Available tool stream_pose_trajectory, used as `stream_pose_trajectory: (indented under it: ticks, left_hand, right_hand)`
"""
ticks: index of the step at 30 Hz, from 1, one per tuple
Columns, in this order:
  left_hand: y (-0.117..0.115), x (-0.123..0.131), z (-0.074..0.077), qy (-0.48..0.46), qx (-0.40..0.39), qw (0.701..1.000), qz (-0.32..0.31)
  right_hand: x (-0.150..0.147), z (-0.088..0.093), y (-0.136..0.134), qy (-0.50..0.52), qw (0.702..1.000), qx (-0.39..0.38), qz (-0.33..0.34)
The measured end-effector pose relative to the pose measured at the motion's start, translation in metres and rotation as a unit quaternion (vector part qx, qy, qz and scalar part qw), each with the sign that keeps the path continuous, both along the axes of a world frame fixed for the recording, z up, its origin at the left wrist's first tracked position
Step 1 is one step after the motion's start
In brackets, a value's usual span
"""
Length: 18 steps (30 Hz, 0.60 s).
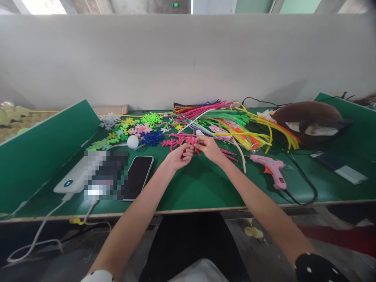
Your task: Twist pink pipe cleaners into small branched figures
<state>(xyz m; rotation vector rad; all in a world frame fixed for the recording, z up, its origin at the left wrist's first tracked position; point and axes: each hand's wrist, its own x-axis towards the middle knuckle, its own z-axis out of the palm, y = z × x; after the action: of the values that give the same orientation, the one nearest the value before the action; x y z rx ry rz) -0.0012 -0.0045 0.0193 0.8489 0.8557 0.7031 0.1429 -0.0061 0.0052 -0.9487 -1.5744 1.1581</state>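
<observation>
My left hand [181, 156] and my right hand [208, 149] meet above the middle of the green table. Between their fingertips is a bent pink pipe cleaner shape [190, 140], gripped from both sides. The fingers of both hands are closed in a pinch and partly cover it. Another pink branching shape [170, 143] is just left of the hands, and I cannot tell whether it is joined to the held one. Loose pink pipe cleaners [229, 153] lie to the right of and behind my right hand.
Bundled pipe cleaners [211, 111] lie at the back. Snowflake shapes, including a blue one [152, 138], and a white ball [132, 141] are at left. Nearer stand a phone [138, 176] and power bank [73, 178]. At right are a pink glue gun [270, 168] and brown plush [308, 113].
</observation>
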Motion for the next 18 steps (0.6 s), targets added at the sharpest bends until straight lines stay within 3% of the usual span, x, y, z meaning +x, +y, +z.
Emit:
stream_pose_trajectory:
  ticks: [2, 4, 5, 7, 9, 10, 12, 13, 15, 18]
  left_hand:
    - [0.000, 0.001, 0.000, 0.020, 0.024, 0.999, 0.013]
    - [-0.002, 0.003, -0.003, 0.089, 0.128, 0.986, 0.057]
    - [-0.004, 0.005, -0.005, 0.141, 0.206, 0.965, 0.076]
    - [-0.006, 0.006, -0.011, 0.260, 0.377, 0.883, 0.099]
    - [-0.006, 0.006, -0.017, 0.352, 0.515, 0.775, 0.105]
    - [-0.007, 0.006, -0.020, 0.380, 0.559, 0.730, 0.101]
    - [-0.006, 0.004, -0.024, 0.414, 0.604, 0.676, 0.085]
    - [-0.006, 0.003, -0.025, 0.421, 0.612, 0.665, 0.073]
    - [-0.007, 0.003, -0.025, 0.416, 0.611, 0.672, 0.053]
    - [-0.007, 0.005, -0.022, 0.375, 0.555, 0.741, 0.051]
  right_hand:
    - [-0.001, 0.001, -0.001, -0.002, 1.000, 0.010, -0.012]
    - [0.000, 0.001, 0.000, 0.019, 1.000, -0.006, -0.017]
    - [0.001, 0.001, 0.001, 0.036, 0.999, -0.021, -0.019]
    - [0.005, 0.000, 0.003, 0.064, 0.996, -0.061, -0.016]
    - [0.008, -0.001, 0.004, 0.076, 0.992, -0.104, -0.002]
    - [0.010, -0.001, 0.004, 0.076, 0.989, -0.123, 0.009]
    - [0.011, -0.001, 0.004, 0.065, 0.986, -0.154, 0.030]
    - [0.012, -0.001, 0.003, 0.059, 0.984, -0.163, 0.034]
    - [0.012, -0.001, 0.002, 0.046, 0.983, -0.173, 0.040]
    - [0.012, 0.001, 0.001, 0.038, 0.984, -0.171, 0.043]
